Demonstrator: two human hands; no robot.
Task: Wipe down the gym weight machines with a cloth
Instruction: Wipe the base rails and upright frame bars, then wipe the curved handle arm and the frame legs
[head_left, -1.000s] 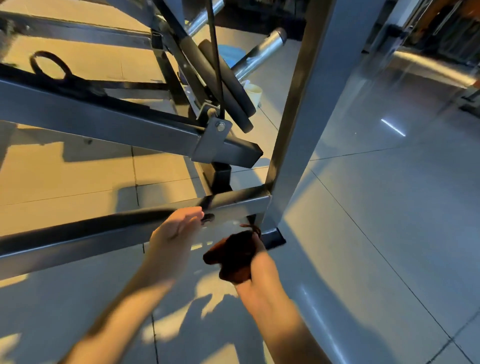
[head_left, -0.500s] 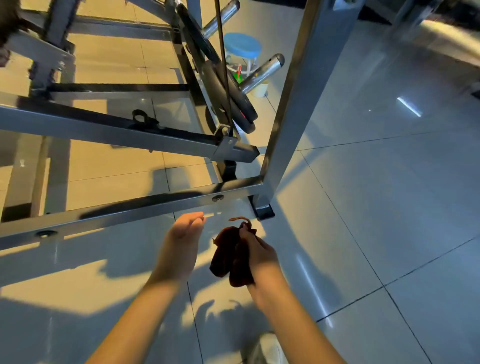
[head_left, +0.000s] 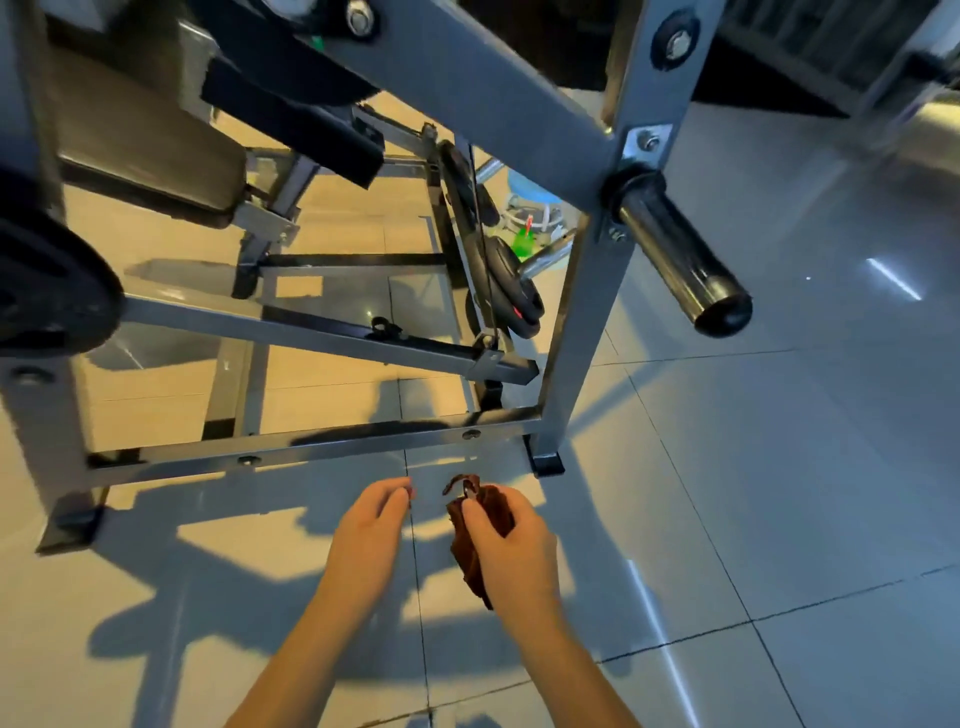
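My right hand (head_left: 511, 545) has its grip clamped on the dark red cloth (head_left: 470, 551), which is bunched in the fingers and hangs down over the floor (head_left: 779, 493), touching nothing else. The left hand (head_left: 369, 530) sits just beside it with its grip loosely curled and nothing in it.

What the next wipe turns on, as I read it, is the low frame bar (head_left: 311, 449). It lies on the far side of both hands and apart from them, with its long axis running left to right into the upright post (head_left: 576, 322). The cloth hand is the nearer one to the post end. A thick black peg (head_left: 675, 260) sticks out from that post, higher up and to the right.

Compared with half a second ago, my view has pulled back and risen, so the peg and the upper frame now show. The left fingers, then stretched toward the bar, have curled in.
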